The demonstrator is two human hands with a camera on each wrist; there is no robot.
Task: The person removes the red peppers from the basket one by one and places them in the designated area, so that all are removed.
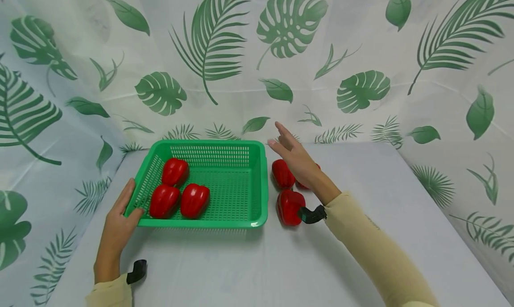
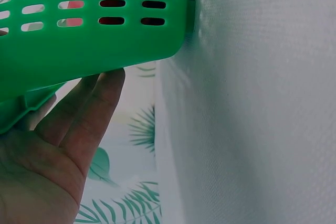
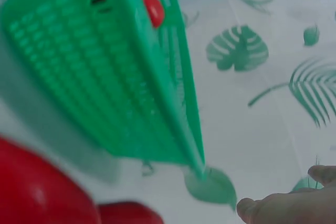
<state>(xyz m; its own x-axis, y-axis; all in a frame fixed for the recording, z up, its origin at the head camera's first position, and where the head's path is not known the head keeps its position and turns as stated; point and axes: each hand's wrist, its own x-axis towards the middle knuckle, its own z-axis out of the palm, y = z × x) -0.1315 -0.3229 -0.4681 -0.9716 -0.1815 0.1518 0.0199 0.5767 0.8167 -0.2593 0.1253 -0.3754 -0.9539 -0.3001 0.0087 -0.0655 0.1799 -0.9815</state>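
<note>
- Left hand point(image 1: 120, 222) is gripping the green basket point(image 1: 201, 224) at its left rim, thumb and fingers clamped, probably to steady it.
- Basket is sitting right of that grip, bright and slotted, three glossy red peppers point(image 1: 195, 201) lying inside.
- Right hand point(image 1: 299, 159) is hovering, fingers apart, holding nothing, over the other red peppers point(image 1: 290, 207), one partly hidden behind it.

A green basket point(image 2: 89, 48) filled the upper left, with patches of red point(image 2: 112, 3) showing through its slotted wall. Below, the left hand point(image 2: 58, 153) touched the basket's edge with its fingertips. A white tabletop point(image 2: 257, 103) stretched down the right; green leaf prints point(image 2: 100, 165) showed beyond the hand.
</note>
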